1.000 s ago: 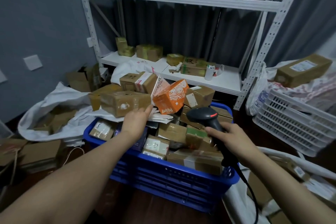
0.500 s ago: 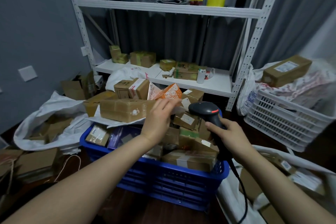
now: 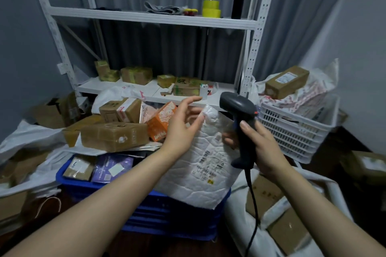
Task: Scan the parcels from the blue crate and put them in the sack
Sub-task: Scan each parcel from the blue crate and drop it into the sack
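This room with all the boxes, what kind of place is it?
Probably a small parcel sorting room: a blue crate heaped with labelled parcels, a barcode scanner in the right hand, and white metal shelving holding more taped boxes.

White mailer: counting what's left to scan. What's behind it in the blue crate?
Only the left of the blue crate shows: a purple parcel, a brown box. Whatever lies behind the white mailer is hidden.
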